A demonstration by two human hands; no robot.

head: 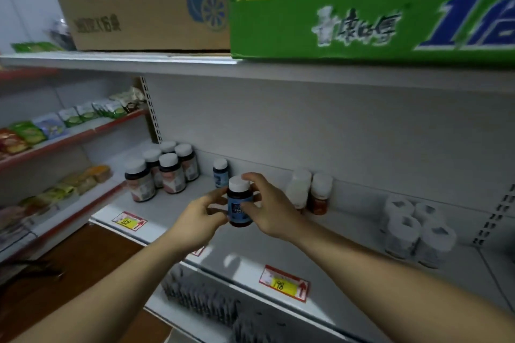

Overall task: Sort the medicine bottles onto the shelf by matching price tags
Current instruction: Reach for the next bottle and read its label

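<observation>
Bottle with a blue label (240, 203), dark-bodied and white-capped, sits upright between both hands over the middle of the white shelf (250, 256); I cannot tell whether its base touches the board. The left hand (200, 220) pinches its left side with curled fingertips, and the right hand (271, 209) wraps its right side, thumb across the label and a finger up by the cap. Just behind it, against the back wall, stands a second blue bottle (220, 172). To the left, five dark bottles with pale labels (164, 172) cluster together at the shelf's end. To the right, a white bottle (299, 189) and an orange-labelled bottle (320, 193) stand side by side near the wall. Farther right are stacked toilet rolls (418, 231). Along the front edge lie a left price tag (129, 220), too blurred to read surely, a right price tag (284, 283) marked 198, and a middle tag (198, 250) mostly hidden under the left forearm. On the top board rest a brown carton (145, 0) and a green box (362, 8). Snack packets (55, 125) fill the red-edged racks at left.
</observation>
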